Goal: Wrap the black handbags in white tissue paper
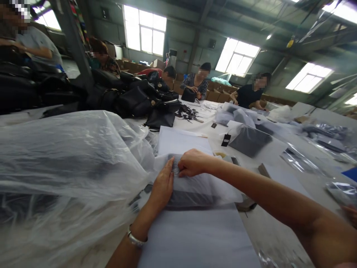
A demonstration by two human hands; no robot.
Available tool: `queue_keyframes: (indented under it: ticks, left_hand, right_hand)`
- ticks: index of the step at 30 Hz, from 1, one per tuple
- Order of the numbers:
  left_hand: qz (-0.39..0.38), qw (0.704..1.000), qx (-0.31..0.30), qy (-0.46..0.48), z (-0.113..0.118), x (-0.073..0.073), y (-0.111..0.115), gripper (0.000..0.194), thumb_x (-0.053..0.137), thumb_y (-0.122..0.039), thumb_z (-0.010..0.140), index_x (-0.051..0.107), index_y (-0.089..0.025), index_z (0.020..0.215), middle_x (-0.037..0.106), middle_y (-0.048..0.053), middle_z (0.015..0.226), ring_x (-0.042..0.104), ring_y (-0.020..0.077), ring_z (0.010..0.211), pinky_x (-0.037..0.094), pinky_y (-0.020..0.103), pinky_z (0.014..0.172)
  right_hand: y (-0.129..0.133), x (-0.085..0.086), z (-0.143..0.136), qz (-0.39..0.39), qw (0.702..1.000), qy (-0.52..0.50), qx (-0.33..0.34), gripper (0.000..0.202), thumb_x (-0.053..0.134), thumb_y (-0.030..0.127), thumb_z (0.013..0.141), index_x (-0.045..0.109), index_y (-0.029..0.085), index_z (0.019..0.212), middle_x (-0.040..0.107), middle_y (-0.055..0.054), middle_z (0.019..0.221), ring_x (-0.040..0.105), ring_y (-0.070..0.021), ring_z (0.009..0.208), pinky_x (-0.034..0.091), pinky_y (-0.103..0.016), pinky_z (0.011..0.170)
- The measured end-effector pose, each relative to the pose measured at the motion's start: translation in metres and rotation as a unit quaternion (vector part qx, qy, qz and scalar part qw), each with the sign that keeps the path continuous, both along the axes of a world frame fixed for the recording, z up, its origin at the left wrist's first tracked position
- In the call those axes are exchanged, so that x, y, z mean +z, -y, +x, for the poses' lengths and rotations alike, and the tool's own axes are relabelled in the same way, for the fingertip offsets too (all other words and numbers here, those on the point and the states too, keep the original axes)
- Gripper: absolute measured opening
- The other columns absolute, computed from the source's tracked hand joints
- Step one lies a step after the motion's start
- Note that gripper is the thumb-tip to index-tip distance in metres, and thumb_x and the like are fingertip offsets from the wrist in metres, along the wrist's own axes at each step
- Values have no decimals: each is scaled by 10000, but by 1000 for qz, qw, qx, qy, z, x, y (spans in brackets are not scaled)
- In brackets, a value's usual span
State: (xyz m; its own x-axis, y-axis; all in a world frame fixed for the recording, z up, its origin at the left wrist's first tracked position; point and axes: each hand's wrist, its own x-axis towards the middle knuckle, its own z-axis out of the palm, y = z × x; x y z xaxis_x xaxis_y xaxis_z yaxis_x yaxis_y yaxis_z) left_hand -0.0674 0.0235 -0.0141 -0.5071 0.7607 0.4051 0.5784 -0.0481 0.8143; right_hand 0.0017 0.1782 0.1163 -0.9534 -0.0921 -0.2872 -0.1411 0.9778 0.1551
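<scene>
A dark, flat item wrapped in a translucent white sheet (195,193) lies in front of me on a stack of white paper sheets (195,238). My left hand (163,184) rests along the left side of the wrapped item, fingers stretched out and flat against it. Over the upper part of the wrapping is my right hand (192,163), its fingers curled in and pressed to the sheet. Whatever those fingers may pinch is hidden. Beyond both hands, another white sheet (182,139) lies on the table.
Clear plastic film (69,156) is heaped at left. Black handbags (134,100) pile up behind it, near scattered black tags (188,113). A wrapped dark bag (248,139) with a black tag (226,140) lies right on the white table (267,208). Several people work around the table.
</scene>
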Motion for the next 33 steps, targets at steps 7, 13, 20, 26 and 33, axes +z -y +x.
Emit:
queue_keyframes:
  ticks: [7, 13, 20, 26, 33]
  left_hand:
    - [31, 999, -15, -30, 2, -5, 2, 500, 349, -186, 983, 380, -153, 1480, 431, 116, 1517, 379, 208, 1414, 299, 431, 1192]
    - [7, 999, -16, -51, 0, -3, 2, 505, 344, -180, 981, 375, -177, 1485, 426, 103, 1523, 365, 199, 1422, 288, 437, 1195]
    - [-46, 990, 13, -134, 0, 7, 2, 468, 342, -221, 981, 466, -223, 1433, 474, 78, 1491, 433, 210, 1380, 399, 442, 1135]
    - [-99, 949, -30, -297, 10, 24, -27, 505, 433, -412, 969, 446, -253, 1448, 439, 72, 1507, 361, 284, 1418, 327, 579, 1145]
    - [-203, 931, -76, -293, 1, 34, -44, 516, 373, -465, 985, 446, -243, 1446, 383, 80, 1534, 296, 277, 1442, 307, 574, 1144]
  right_hand:
    - [8, 1, 3, 66, 996, -35, -56, 535, 627, 680, 782, 705, 179, 952, 720, -113, 874, 673, -263, 799, 431, -299, 634]
    - [-30, -12, 27, -44, 975, -150, -161, 583, 658, 681, 768, 628, 197, 1092, 673, -105, 1079, 633, -269, 985, 485, -335, 796]
    - [-13, -23, 118, -159, 920, -292, -207, 365, 609, 351, 912, 622, 202, 1245, 623, -103, 1307, 552, -250, 1218, 404, -404, 1074]
    - [33, -82, 165, -252, 928, -236, -142, 860, 702, 460, 790, 279, 337, 1528, 247, -72, 1607, 193, -327, 1477, 168, -550, 1205]
    - [29, -121, 146, -215, 918, -260, -207, 841, 658, 277, 778, 282, 313, 1530, 233, -114, 1605, 192, -366, 1467, 219, -577, 1178]
